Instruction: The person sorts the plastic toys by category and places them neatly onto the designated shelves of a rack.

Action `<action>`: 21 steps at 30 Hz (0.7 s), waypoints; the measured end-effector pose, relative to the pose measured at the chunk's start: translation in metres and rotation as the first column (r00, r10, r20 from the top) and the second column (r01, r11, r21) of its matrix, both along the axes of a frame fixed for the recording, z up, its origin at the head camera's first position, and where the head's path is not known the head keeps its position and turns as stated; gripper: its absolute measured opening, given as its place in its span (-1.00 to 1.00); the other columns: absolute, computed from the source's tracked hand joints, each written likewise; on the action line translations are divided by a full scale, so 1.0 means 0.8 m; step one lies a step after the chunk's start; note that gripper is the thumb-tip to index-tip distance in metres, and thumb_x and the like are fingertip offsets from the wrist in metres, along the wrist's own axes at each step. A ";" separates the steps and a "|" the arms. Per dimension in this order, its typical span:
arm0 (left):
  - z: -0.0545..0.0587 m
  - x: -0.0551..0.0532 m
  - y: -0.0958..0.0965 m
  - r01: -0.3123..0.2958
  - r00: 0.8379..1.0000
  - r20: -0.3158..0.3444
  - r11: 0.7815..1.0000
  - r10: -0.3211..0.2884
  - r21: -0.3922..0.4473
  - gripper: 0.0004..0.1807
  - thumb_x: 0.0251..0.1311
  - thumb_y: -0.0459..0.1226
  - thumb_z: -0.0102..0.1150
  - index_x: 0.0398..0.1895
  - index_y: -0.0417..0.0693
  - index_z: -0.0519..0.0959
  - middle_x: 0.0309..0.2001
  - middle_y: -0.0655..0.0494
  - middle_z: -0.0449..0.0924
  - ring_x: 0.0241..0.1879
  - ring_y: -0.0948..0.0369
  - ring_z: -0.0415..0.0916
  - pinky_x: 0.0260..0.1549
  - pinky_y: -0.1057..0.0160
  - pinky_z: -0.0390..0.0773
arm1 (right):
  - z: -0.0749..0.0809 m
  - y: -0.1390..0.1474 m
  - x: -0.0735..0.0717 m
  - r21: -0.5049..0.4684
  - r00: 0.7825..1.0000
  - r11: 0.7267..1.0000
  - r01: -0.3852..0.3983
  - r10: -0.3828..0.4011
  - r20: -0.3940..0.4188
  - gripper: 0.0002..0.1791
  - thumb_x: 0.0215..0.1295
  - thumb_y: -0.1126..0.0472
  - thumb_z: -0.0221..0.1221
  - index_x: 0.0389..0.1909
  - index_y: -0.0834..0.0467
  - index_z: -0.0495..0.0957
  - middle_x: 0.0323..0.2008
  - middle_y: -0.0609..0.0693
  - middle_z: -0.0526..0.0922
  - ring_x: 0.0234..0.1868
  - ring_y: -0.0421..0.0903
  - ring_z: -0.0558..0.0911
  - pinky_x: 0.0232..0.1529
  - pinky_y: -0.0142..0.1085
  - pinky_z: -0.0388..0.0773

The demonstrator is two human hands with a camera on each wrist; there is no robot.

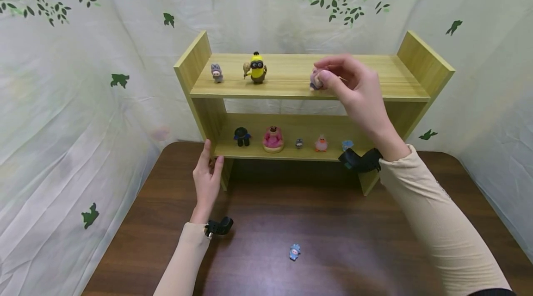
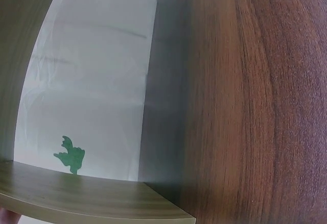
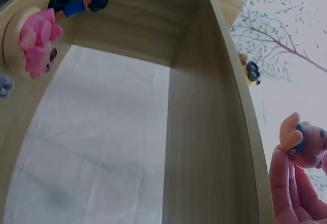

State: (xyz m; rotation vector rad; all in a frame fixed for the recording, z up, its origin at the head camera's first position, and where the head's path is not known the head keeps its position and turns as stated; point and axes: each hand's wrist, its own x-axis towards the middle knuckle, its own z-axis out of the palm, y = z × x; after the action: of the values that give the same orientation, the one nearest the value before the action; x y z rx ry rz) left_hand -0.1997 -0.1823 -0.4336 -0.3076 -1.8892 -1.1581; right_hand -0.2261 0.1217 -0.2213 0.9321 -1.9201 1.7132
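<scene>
My right hand (image 1: 360, 88) pinches a small figurine (image 1: 316, 78) between thumb and fingers at the front of the top shelf. In the right wrist view the figurine (image 3: 305, 145) shows a rounded head and a pale orange part, beyond the shelf edge. My left hand (image 1: 207, 180) rests at the left side panel of the wooden shelf (image 1: 291, 92), fingers straight and pointing up. On the top shelf stand a grey bunny-like figurine (image 1: 216, 74) and a yellow Minion figurine (image 1: 257, 70).
Along the lower shelf stand a dark figurine (image 1: 242, 137), a pink bear figurine (image 1: 273, 138), a tiny grey one (image 1: 299, 143), a pink duck-like figurine (image 1: 321, 143) and a blue one (image 1: 347, 144). Another blue figurine (image 1: 294, 252) lies on the brown table (image 1: 258, 212).
</scene>
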 end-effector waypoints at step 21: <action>0.001 0.003 0.001 0.001 1.000 0.014 1.000 -0.001 0.006 -0.17 0.16 -0.62 0.10 0.44 0.21 0.23 0.21 -0.31 0.39 -0.54 0.22 0.05 -0.48 0.44 0.15 | 0.026 -0.005 -0.025 0.219 0.991 0.970 0.107 -0.121 0.054 -0.77 0.36 0.27 0.15 -0.04 0.29 0.59 -0.18 0.10 0.64 -0.21 -0.11 0.60 -0.12 -0.36 0.52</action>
State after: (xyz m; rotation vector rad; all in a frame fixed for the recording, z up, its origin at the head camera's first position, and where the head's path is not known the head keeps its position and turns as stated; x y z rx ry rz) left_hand -0.1972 -0.1817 -0.4326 -0.2980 -1.8980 -1.1695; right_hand -0.2460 0.1174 -0.2009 0.8293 -2.1931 1.5107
